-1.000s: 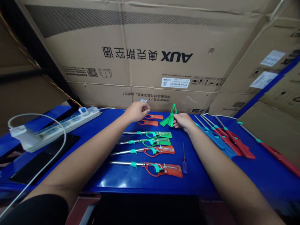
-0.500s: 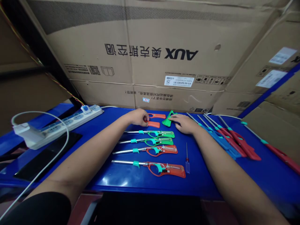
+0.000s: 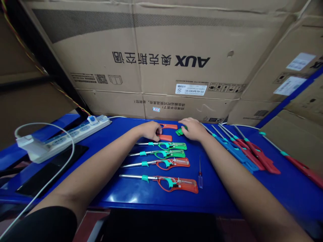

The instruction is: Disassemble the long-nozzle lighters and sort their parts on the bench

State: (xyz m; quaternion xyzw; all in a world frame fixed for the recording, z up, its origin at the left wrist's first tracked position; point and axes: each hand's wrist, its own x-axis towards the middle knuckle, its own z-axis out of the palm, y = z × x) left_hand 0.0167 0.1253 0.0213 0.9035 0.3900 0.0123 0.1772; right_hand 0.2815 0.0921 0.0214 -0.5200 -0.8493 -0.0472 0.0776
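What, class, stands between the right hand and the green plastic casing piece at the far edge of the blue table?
Nothing visible: the right hand rests directly against the green plastic casing piece, its fingers partly covering it.

Left grip point(image 3: 150, 130): orange-red plastic handle half point(image 3: 165, 137) at fingertips, orange plastic piece point(image 3: 168, 126) just beyond. Right grip point(image 3: 192, 129): bright green plastic piece point(image 3: 180, 132) beside fingers. Nearer body, below grips: two green lighters point(image 3: 168, 146), two orange-red lighters point(image 3: 175, 184), teal collars point(image 3: 145, 178). Right of right grip: blue lighters point(image 3: 236, 152), red lighters point(image 3: 261, 157). Beneath all: glossy royal-blue surface point(image 3: 156, 198).
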